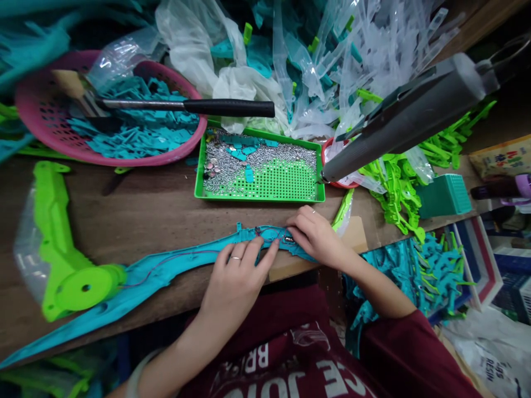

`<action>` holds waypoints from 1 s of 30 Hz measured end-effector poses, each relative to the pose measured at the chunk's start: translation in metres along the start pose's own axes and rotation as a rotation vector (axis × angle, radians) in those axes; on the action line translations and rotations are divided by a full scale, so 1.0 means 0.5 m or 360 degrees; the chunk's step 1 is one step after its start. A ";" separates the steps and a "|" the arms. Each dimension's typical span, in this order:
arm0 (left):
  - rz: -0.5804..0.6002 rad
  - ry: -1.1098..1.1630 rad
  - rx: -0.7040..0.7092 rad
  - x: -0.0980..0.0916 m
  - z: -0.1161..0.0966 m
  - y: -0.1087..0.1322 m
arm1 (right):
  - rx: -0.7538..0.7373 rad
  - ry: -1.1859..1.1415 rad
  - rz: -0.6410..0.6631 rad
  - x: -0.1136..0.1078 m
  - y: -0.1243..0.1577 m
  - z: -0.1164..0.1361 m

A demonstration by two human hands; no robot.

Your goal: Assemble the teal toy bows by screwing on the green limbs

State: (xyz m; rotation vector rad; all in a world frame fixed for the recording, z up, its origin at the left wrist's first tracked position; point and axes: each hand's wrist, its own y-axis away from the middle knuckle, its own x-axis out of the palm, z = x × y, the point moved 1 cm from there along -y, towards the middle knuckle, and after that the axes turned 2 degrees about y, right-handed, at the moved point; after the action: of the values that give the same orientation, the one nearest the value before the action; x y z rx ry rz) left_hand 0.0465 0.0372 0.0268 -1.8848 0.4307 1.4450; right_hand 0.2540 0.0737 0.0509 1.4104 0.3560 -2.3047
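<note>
A long, curved blue plastic toy shell lies across the bench near its front edge, inner side up. A thin dark wire runs along it towards small electrical parts between my hands. With fingers bent over the near rim, my left hand holds the shell around its middle. My right hand grips it further right, thumb and fingers drawn together beside a small dark, shiny piece; what the fingertips pinch is hidden. A lime-green part with a round disc is at the shell's left end.
Behind the shell stands a green tray of small screws. A grey electric screwdriver hangs at the right. A hammer rests across a pink basket of blue pieces. Cardboard lies under the shell's right end.
</note>
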 end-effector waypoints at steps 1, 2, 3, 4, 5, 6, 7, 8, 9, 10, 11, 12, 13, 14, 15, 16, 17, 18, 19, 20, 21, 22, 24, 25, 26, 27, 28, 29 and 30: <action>-0.0002 0.0000 0.0008 0.000 0.000 0.001 | -0.0002 -0.0021 -0.0003 0.001 0.000 0.000; -0.0006 -0.0003 0.0013 0.001 0.000 0.001 | -0.0010 -0.0033 0.0010 0.001 -0.001 -0.001; -0.0005 -0.0005 0.0016 0.001 0.000 0.002 | -0.0020 -0.0037 0.0033 0.000 -0.001 -0.001; -0.0003 -0.0007 0.0017 0.001 0.000 0.002 | -0.0030 -0.0039 0.0065 -0.001 -0.002 -0.002; -0.0002 -0.0007 0.0016 0.001 0.000 0.002 | -0.0031 -0.0047 0.0097 -0.002 -0.003 -0.002; 0.0002 -0.0007 0.0017 0.002 0.000 0.003 | -0.0020 -0.0063 0.0121 -0.003 -0.005 -0.002; 0.0006 -0.0006 0.0019 0.002 0.000 0.003 | -0.0002 -0.0083 0.0135 -0.004 -0.006 -0.002; 0.0009 -0.0004 0.0022 0.002 0.000 0.003 | 0.0019 -0.0104 0.0137 -0.005 -0.008 -0.001; 0.0006 -0.0004 0.0024 0.003 0.000 0.003 | 0.0041 -0.0119 0.0131 -0.005 -0.009 0.000; 0.0005 -0.0005 0.0025 0.003 0.000 0.003 | 0.0063 -0.0129 0.0119 -0.006 -0.010 0.002; 0.0005 -0.0005 0.0026 0.003 0.001 0.003 | 0.0081 -0.0141 0.0109 -0.007 -0.012 0.004; 0.0004 -0.0004 0.0029 0.003 0.001 0.003 | 0.0091 -0.0165 0.0113 -0.008 -0.013 0.007; 0.0004 -0.0002 0.0031 0.003 0.001 0.004 | 0.0094 -0.0204 0.0131 -0.010 -0.014 0.008; 0.0005 0.0001 0.0033 0.002 0.001 0.004 | 0.0087 -0.0256 0.0157 -0.012 -0.015 0.010; 0.0003 0.0005 0.0036 0.002 0.000 0.004 | 0.0075 -0.0308 0.0185 -0.014 -0.016 0.011; -0.0001 0.0009 0.0036 0.002 0.000 0.005 | 0.0065 -0.0343 0.0208 -0.016 -0.017 0.011; -0.0006 0.0011 0.0033 0.002 -0.001 0.005 | 0.0057 -0.0349 0.0219 -0.017 -0.018 0.011; -0.0010 0.0011 0.0025 0.002 -0.001 0.005 | 0.0049 -0.0329 0.0220 -0.018 -0.018 0.010; -0.0012 0.0009 0.0018 0.002 -0.002 0.005 | 0.0038 -0.0294 0.0217 -0.018 -0.019 0.009; -0.0011 0.0006 0.0015 0.002 -0.002 0.005 | 0.0020 -0.0255 0.0221 -0.017 -0.019 0.008; -0.0007 0.0002 0.0015 0.002 -0.002 0.004 | -0.0009 -0.0217 0.0230 -0.017 -0.020 0.007; -0.0003 -0.0001 0.0015 0.002 -0.002 0.004 | -0.0047 -0.0182 0.0244 -0.017 -0.020 0.008; 0.0005 -0.0002 0.0018 0.002 -0.001 0.005 | -0.0115 -0.0108 0.0265 -0.017 -0.020 0.009; 0.0008 -0.0001 0.0018 0.002 -0.001 0.005 | -0.0132 -0.0071 0.0263 -0.017 -0.020 0.010; 0.0011 0.0000 0.0018 0.002 0.000 0.005 | -0.0135 -0.0042 0.0254 -0.018 -0.021 0.011; 0.0016 0.0000 0.0020 0.002 0.000 0.006 | -0.0128 -0.0024 0.0241 -0.018 -0.023 0.012; 0.0021 -0.0001 0.0023 0.003 0.000 0.007 | -0.0115 -0.0016 0.0229 -0.019 -0.025 0.012; 0.0028 -0.0005 0.0024 0.003 0.000 0.007 | -0.0101 -0.0016 0.0221 -0.019 -0.027 0.013; 0.0036 -0.0010 0.0023 0.003 0.000 0.007 | -0.0088 -0.0024 0.0219 -0.020 -0.030 0.012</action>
State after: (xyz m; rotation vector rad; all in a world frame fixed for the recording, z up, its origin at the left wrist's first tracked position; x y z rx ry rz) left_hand 0.0448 0.0348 0.0244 -1.8690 0.4597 1.4585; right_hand 0.2461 0.0865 0.0626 1.3472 0.3059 -2.1775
